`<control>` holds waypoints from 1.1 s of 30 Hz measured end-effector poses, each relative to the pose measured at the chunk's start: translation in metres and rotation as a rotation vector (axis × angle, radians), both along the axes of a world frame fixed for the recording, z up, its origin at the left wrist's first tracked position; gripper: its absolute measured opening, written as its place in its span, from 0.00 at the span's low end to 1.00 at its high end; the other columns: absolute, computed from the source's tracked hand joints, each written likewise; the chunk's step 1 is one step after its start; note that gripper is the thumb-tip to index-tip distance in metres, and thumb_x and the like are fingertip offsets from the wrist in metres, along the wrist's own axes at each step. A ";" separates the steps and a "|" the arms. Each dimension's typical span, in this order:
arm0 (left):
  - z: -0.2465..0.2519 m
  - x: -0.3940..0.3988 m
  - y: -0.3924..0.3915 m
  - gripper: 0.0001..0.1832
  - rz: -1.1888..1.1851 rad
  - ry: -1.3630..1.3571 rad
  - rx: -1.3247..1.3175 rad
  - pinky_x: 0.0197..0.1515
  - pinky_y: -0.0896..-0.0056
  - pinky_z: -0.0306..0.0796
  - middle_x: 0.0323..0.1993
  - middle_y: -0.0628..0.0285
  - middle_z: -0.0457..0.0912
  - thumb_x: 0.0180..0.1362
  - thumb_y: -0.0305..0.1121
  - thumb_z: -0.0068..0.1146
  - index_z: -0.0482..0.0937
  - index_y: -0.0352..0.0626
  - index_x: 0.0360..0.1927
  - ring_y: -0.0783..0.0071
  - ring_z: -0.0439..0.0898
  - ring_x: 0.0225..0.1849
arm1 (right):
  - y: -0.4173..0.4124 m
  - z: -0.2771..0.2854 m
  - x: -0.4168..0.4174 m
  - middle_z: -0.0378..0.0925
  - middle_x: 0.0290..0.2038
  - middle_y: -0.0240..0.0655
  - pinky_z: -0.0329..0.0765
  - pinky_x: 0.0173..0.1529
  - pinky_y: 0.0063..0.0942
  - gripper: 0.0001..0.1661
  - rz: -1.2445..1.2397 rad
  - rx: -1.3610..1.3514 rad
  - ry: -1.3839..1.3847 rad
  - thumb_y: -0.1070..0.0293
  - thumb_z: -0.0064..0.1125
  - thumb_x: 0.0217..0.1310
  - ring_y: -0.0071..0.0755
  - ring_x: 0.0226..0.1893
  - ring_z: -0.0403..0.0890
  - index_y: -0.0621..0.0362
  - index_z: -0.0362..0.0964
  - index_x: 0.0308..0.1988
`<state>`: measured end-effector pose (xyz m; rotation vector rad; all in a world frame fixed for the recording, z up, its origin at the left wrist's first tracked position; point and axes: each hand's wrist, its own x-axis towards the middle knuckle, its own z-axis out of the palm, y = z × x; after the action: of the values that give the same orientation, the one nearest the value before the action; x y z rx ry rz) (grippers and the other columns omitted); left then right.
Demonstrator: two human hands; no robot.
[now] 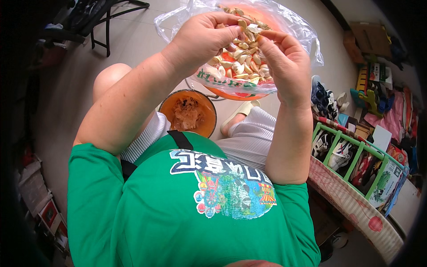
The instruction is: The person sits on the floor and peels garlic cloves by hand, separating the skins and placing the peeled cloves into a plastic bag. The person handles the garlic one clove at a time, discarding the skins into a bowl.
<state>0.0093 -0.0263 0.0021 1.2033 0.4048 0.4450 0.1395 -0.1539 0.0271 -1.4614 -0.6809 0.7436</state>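
Note:
Many garlic cloves (248, 63) lie in a clear plastic bag (300, 23) spread over an orange-red basin (233, 95). Above them my left hand (206, 40) pinches a garlic clove (243, 24) between thumb and fingertips. Close beside it, my right hand (283, 60) has its thumb and forefinger together at a pale flake of garlic skin (254, 28). Under my forearms, between my knees, stands an orange-lined bucket (206, 115) with papery peelings (186, 115) at its bottom.
A black metal-framed chair (108, 30) stands at the upper left. At the right are shoes (322, 96), a green rack (353, 160) holding more shoes, and cardboard boxes (370, 38). My slippered foot (238, 116) rests right of the bucket.

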 end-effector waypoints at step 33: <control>0.003 -0.001 -0.009 0.14 -0.052 -0.013 -0.200 0.27 0.90 0.66 0.37 0.67 0.83 0.66 0.34 0.54 0.79 0.40 0.51 0.89 0.77 0.30 | -0.004 0.002 0.000 0.75 0.25 0.24 0.67 0.28 0.11 0.05 0.070 -0.127 -0.462 0.76 0.57 0.60 0.09 0.24 0.70 0.66 0.76 0.37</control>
<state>0.0087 -0.0349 0.0056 1.0137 0.3969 0.3585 0.1398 -0.1577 0.0292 -1.7547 -1.0549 0.5096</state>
